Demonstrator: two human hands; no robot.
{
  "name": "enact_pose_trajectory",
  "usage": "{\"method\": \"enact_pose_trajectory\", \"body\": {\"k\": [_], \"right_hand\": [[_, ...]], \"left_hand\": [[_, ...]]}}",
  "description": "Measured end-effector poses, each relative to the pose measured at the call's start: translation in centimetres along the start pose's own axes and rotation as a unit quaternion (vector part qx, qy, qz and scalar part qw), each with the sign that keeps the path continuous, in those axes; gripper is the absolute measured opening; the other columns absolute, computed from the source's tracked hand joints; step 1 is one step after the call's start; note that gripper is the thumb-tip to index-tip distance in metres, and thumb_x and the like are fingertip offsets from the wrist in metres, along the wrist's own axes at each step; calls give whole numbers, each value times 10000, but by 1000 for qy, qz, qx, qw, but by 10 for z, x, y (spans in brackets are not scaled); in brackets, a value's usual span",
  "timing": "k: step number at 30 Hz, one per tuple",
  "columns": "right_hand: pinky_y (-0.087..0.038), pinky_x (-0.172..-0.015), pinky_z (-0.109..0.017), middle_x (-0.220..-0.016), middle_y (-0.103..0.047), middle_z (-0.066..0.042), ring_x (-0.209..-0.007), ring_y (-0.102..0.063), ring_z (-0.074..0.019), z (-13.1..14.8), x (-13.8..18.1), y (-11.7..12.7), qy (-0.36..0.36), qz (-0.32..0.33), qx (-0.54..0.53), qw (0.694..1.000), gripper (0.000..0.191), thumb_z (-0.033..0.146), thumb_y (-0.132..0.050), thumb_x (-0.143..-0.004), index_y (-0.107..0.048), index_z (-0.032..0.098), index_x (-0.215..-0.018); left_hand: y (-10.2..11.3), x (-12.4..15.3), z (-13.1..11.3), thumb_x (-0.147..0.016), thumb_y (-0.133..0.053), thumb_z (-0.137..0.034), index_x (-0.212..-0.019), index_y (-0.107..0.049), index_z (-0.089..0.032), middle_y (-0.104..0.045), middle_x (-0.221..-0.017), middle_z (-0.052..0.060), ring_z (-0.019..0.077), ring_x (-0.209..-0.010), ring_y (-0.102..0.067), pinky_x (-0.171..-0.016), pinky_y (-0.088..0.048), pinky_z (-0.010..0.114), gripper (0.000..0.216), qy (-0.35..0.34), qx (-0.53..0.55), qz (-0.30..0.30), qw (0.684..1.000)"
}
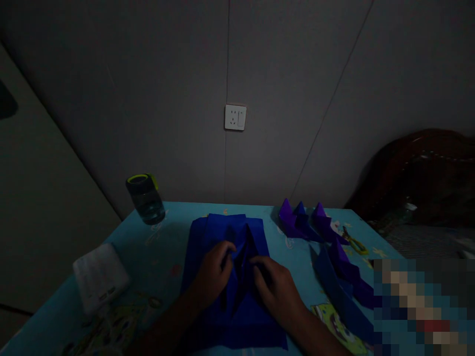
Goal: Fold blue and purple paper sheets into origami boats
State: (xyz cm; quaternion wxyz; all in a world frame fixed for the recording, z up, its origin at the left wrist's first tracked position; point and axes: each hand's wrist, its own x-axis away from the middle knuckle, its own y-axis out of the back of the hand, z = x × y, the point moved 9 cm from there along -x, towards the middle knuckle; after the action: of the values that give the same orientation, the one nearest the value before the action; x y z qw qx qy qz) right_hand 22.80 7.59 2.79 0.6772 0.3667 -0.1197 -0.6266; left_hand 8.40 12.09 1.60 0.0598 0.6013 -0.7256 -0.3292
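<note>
A partly folded blue paper boat [243, 269] stands over blue paper sheets [226, 222] in the middle of the table. My left hand [215, 267] pinches its left side, fingers curled against the paper. On the opposite side, my right hand [274, 282] grips the boat's edge between thumb and fingers. A pointed peak of the paper rises between both hands. The fingertips are partly lost in shadow.
Several folded purple and blue paper boats [293, 222] sit at the right, near yellow-handled scissors [356, 244]. A water bottle [146, 200] and a white box-shaped device [100, 277] stand left on the patterned tablecloth [170, 247]. A wall socket [235, 117] is behind.
</note>
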Motion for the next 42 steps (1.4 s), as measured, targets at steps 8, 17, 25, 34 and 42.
{"method": "enact_pose_trajectory", "body": {"k": [8, 17, 25, 34, 42], "right_hand": [[-519, -821, -338, -1030, -728, -77, -902, -685, -213, 1, 4, -2, 23, -14, -44, 999, 314, 227, -415, -949, -625, 217, -1182], [-483, -684, -284, -881, -691, -33, -742, -647, -183, -7, 3, 1, -35, -42, -67, 996, 245, 251, -424, -957, -574, 223, -1149], [-395, -568, -255, -708, -560, 35, -614, -543, -167, -25, 2, 3, -101, -68, -26, 992, 233, 280, -596, -849, -483, 219, -1042], [-422, -587, -237, -738, -634, 22, -617, -590, -155, -20, -3, 13, -95, -98, -52, 989, 210, 238, -611, -818, -482, 223, -983], [-400, -573, -227, -734, -640, 10, -586, -576, -142, -9, 1, 20, -68, -113, -16, 991, 253, 149, -472, -831, -564, 207, -1059]], "left_hand": [[0, 0, 13, -719, -629, -221, -893, -483, -229, -547, -689, -49, 141, -597, -573, -548, -409, 234, 227, 51, 38, -12, 998], [7, 1, 9, -757, -581, -211, -934, -483, -231, -565, -713, -43, 133, -581, -564, -542, -413, 233, 204, 51, 15, -39, 998], [5, 12, -31, -814, -594, -234, -948, -567, -247, -657, -840, 10, 172, -750, -660, -692, -525, 272, 138, -98, -68, -51, 992], [-9, 30, -59, -885, -556, -224, -1128, -580, -264, -647, -1004, 53, 187, -915, -677, -812, -548, 262, 247, -251, -128, -41, 959], [6, 17, -30, -871, -565, -322, -1067, -561, -253, -655, -962, 53, 215, -848, -677, -780, -565, 332, 208, -158, -115, -97, 976]]}}
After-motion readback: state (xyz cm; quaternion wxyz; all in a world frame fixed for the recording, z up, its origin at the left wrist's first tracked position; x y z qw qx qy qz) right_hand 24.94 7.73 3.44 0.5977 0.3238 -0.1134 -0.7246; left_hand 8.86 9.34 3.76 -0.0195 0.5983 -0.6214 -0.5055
